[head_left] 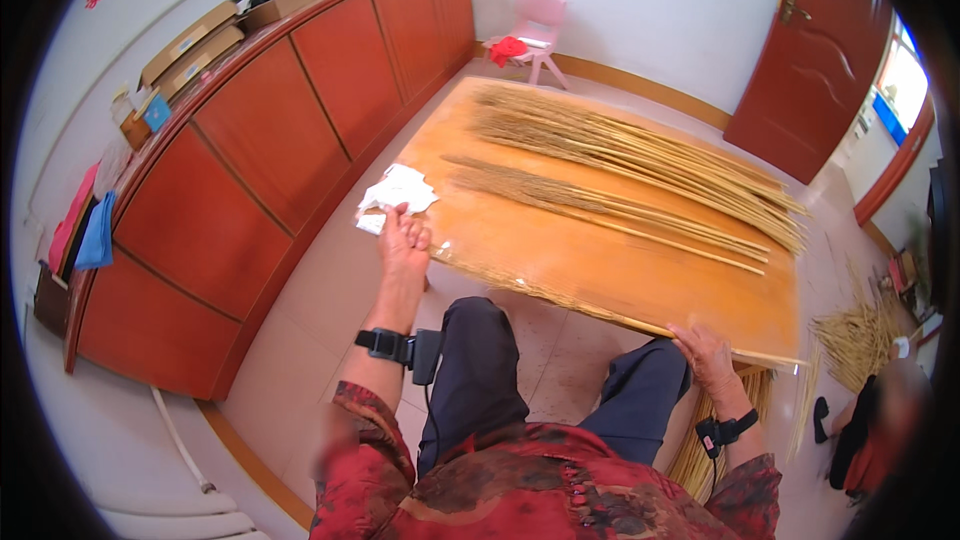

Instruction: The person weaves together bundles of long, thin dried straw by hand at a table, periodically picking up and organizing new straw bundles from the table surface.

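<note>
Along the near edge of a wooden table (620,285) lies a long dry stalk (570,298), its feathery end to the left. My right hand (706,354) is closed around its bare part near the right corner. At the left corner, my left hand (404,238) has its fingers curled beside crumpled white paper (398,186), close to the stalk's feathery tip; what they hold is hidden. A few stalks (620,205) lie across the middle of the tabletop. Behind them is a thicker bundle of similar stalks (640,152), feathery heads to the left.
A long red-brown cabinet (250,200) stands at the left, with boxes (190,50) on top. A pink chair (540,20) is at the back, near an open door (810,50). More stalks (855,340) lie on the floor at right, beside a seated person (885,430). Another bunch (700,450) is below my right arm.
</note>
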A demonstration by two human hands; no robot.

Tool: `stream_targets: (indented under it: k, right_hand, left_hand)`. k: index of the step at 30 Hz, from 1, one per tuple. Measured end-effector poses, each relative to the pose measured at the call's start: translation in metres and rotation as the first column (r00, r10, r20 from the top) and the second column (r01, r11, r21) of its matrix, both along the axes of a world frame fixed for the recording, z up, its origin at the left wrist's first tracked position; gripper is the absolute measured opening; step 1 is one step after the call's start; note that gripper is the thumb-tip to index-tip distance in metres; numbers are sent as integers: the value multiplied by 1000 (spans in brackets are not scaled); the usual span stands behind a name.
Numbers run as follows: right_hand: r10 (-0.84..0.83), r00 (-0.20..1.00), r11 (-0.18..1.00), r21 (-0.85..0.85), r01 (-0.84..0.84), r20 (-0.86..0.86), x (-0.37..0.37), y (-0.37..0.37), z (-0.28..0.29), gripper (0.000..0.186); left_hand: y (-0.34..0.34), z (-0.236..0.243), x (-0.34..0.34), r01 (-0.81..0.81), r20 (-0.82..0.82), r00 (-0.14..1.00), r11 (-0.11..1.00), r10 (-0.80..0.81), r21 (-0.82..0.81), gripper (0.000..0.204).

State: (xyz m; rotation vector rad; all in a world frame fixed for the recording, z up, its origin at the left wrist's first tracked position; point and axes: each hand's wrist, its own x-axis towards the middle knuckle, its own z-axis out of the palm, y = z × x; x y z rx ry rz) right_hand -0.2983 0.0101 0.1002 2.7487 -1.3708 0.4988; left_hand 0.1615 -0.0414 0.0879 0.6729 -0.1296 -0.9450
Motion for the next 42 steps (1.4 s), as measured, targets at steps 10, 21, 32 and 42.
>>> stream_targets:
  k: [10,21,32,42]
  right_hand:
    - [-226,968,969,-79,235,108,-54,-55,9,16]
    - [-53,996,961,-268,70,69,-14,-195,30,14]
    - [-16,998,991,-128,23,55,10,-307,-35,11]
    - [-41,986,975,-222,4,-162,21,-326,-53,6]
  left_hand:
    - [0,-30,46,-119,266,960,986,85,114,32]
    - [-43,-78,-99,48,858,-507,991,-80,121,12]
    - [-51,-73,-102,-73,860,-494,992,-126,103,12]
    - [-53,-69,-104,-79,861,-483,987,-158,137,10]
